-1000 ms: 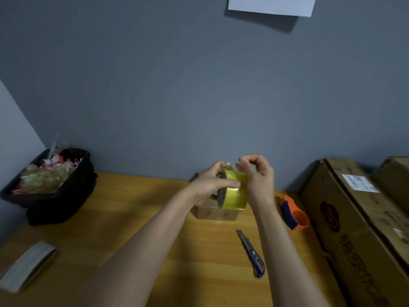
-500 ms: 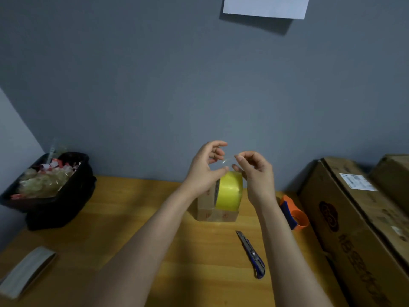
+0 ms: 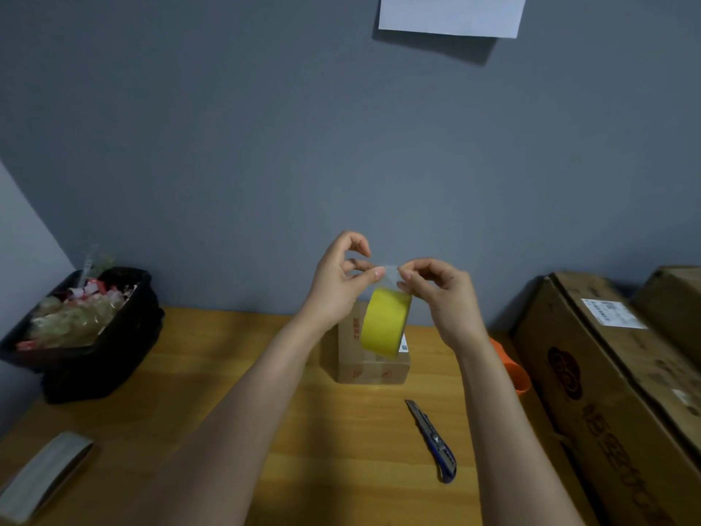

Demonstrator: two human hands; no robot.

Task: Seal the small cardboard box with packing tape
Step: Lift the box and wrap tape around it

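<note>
Both hands pinch the peeled clear tape end: my left hand on one corner, my right hand on the other, with the yellow packing-tape roll hanging below. Directly beneath the roll sits the small brown cardboard box on the wooden table, so I judge the strip must travel straight down onto its top.

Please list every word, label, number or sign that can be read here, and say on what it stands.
None can be read with certainty.
small cardboard box: red marks and a white sticker, blurred.
large carton: dark round logo and big characters, illegible; white shipping label, print too small.
paper sheet on the wall: no print visible.
tape roll: plain yellow.
</note>
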